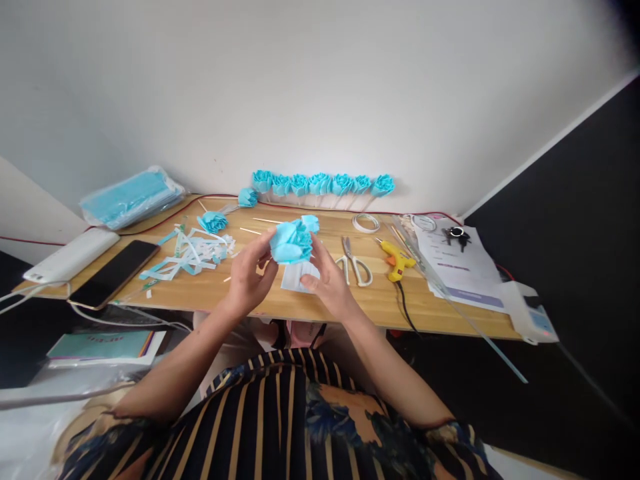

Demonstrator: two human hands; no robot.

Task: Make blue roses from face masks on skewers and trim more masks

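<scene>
Hands: your left hand [247, 273] and right hand [327, 280] are both closed on a flower [291, 241] — fingertips at its sides, palms off it, likely so the folds are not crushed.
Flower: held just above the near middle of the table [310, 307]; blue, soft pleated material, rolled into a loose round head.
Sheet [296, 279]: pale, flat, rectangular, below the flower under your right thumb; lifted or lying, you cannot tell.
Row [320, 183]: seven like blue heads leaning on the wall [320, 100] — probably parked there out of reach of your elbows.
Scraps [193, 257]: white and blue strips, a tangled heap left of your left hand.
Scissors [356, 265]: white handles, metal blades, lying just right of your right hand, handy.
Glue gun [397, 260]: yellow plastic, beside the scissors; black cord [403, 303] trailing over the near edge.
Pack [133, 197]: blue masks in clear crinkled plastic, far left corner.
Phone [114, 272]: black, glossy, flat at the left end.
Papers [450, 263]: printed white pages, right end.
</scene>
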